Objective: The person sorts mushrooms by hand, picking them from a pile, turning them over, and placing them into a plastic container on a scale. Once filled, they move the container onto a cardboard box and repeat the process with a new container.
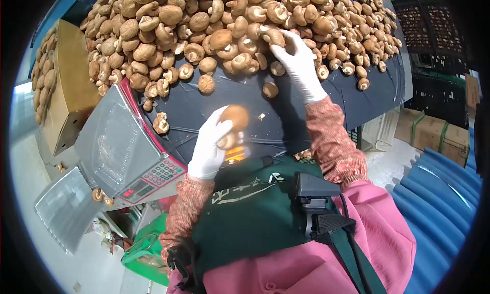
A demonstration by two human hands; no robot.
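A large heap of brown mushrooms [209, 44] covers the back of a dark table [270, 118]. My left hand [209, 141], in a white glove, is closed around mushrooms [235, 118] near the front of the table; two caps show, slightly blurred. My right hand [298, 62], also gloved, reaches to the heap's front edge, with thumb and fingers closed on one mushroom [274, 37]. A few loose mushrooms, one of them [270, 90] between my hands, lie in front of the heap.
At the left stands a scale [122, 146] with a keypad and red display. Beyond it a cardboard box [76, 90] holds more mushrooms. A green basket [148, 248] is below. At the right are dark crates [436, 100], strapped cartons [434, 133] and blue corrugated sheeting [439, 192].
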